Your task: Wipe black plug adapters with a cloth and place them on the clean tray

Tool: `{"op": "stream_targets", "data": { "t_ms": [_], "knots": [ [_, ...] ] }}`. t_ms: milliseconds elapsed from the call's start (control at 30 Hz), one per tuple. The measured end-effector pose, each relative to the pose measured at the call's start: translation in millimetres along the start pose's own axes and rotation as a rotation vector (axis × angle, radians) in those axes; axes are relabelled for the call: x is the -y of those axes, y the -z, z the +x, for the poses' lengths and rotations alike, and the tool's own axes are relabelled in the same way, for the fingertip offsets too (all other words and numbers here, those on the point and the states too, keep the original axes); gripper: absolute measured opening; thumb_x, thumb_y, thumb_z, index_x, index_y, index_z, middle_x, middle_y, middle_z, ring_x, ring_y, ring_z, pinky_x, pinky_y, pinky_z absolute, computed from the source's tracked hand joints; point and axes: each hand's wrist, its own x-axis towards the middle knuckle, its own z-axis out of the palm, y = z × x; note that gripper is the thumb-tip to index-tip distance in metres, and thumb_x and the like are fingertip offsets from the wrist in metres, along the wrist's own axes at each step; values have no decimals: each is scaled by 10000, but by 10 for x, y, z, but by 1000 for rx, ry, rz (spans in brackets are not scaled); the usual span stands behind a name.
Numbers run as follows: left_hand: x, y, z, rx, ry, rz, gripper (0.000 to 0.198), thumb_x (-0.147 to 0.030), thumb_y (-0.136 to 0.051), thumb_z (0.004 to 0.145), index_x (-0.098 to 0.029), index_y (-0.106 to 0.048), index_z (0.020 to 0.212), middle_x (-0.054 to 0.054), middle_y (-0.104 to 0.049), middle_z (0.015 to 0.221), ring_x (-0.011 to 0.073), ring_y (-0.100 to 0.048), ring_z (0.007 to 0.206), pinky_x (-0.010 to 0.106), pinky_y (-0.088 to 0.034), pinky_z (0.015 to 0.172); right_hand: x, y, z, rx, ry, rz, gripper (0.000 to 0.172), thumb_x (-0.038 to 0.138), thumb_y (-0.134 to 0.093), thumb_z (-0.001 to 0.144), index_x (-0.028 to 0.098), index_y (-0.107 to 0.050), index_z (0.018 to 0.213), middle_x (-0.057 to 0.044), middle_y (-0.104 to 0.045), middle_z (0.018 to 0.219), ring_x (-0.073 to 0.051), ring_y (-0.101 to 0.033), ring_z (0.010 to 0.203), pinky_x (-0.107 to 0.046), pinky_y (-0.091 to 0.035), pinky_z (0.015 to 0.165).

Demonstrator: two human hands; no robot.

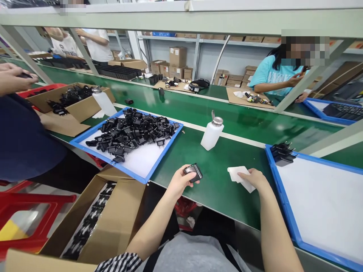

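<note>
My left hand is closed around a black power adapter, held just above the green bench. In my right hand is a white cloth or paper wipe, pinched between thumb and fingers over the bench. Behind both hands stands a white dispenser bottle with its metal lid flipped up. To the left, a blue-rimmed tray carries a heap of black plug adapters. At the right, another blue-rimmed tray has several black adapters grouped in its far left corner.
An open carton with packed black items sits low at my left. Beyond the left tray are a second dispenser bottle and a cardboard box of adapters. A co-worker is close on the left; others work across the bench.
</note>
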Motion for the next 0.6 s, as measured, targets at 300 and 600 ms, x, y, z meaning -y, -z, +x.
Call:
{"op": "stream_targets", "data": {
  "t_ms": [300, 600],
  "knots": [
    [-144, -64, -221, 174, 35, -113, 280, -231, -679, 479, -109, -510, 665, -39, -462, 486, 28, -388, 383, 152, -288, 372, 266, -5, -353, -198, 3, 834, 299, 360, -536, 582, 161, -529, 805, -58, -595, 723, -199, -541, 637, -298, -411, 555],
    [-51, -2, -253, 163, 109, -105, 331, -281, -692, 473, -120, -534, 715, -34, -500, 526, 35, -420, 386, 152, -308, 377, 1271, -52, -987, 362, 466, 1388, 288, 406, -571, 636, 213, -626, 844, -46, -606, 966, -214, -540, 856, -347, -395, 761]
  ]
}}
